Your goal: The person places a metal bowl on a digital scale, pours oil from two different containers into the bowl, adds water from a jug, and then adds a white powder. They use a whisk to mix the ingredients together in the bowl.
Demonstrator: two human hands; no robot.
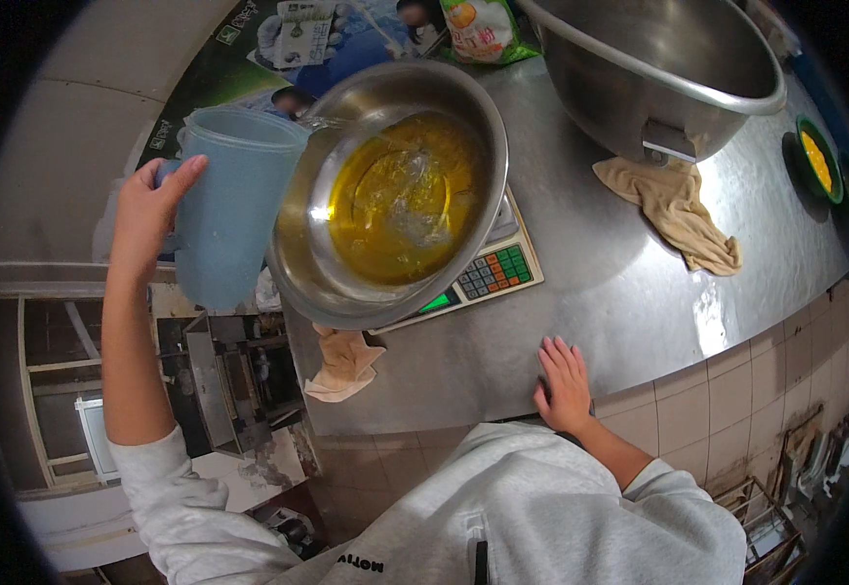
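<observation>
My left hand (157, 201) grips the handle of a translucent blue plastic jug (238, 212). The jug tips slightly over the left rim of a wide stainless steel basin (303, 241), and a clear stream seems to run from its lip. Yellow, oil-like liquid (373, 256) covers the basin's bottom, with its surface rippled in the middle. Under the basin is a digital weighing scale (497, 267) with a keypad and a lit green display, partly hidden. My right hand (567, 387) rests flat by the front edge of the steel table (600, 300), holding nothing.
A large steel mixing bowl (614, 95) stands at the back right, beside a tan cloth (680, 212). Another cloth (344, 362) lies before the basin. A green bowl (819, 161) with yellow contents sits far right. Behind are a plastic bag (479, 29) and a printed sheet (249, 80).
</observation>
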